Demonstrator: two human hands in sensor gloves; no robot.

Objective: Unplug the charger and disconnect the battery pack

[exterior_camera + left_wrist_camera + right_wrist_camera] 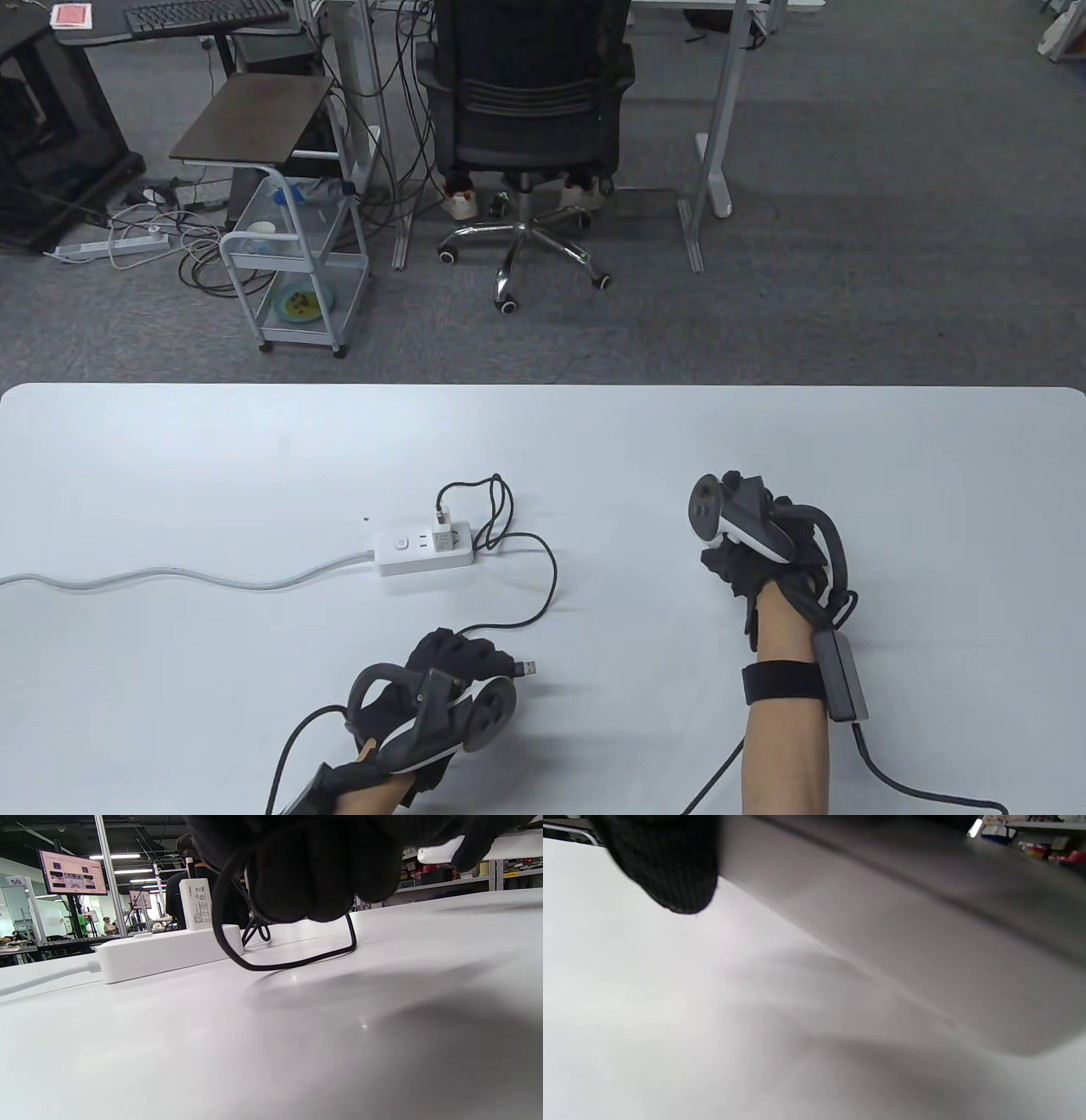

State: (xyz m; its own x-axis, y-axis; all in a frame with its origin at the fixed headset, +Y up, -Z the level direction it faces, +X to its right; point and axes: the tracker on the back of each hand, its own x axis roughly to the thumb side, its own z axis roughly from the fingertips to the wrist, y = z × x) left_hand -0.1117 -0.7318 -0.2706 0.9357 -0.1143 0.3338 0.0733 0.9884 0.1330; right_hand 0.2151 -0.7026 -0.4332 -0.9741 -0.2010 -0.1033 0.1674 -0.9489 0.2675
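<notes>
Now my left grip (458, 658) is clenching the cable (543, 607), its USB plug (528, 668) pointing right; my right grip (734, 560) is grasping something I cannot tell

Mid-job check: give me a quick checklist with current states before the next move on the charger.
1. USB plug free of the battery pack: ok, its bare end sticks out of the left hand.
2. Left hand grips the black cable: ok.
3. Charger out of the power strip: not ok, it stands plugged in.
4. Right hand holds the battery pack: cannot tell; a grey slab crosses the right wrist view, blurred.
5. Cable clear of snags: not ok, it loops behind the strip.
</notes>
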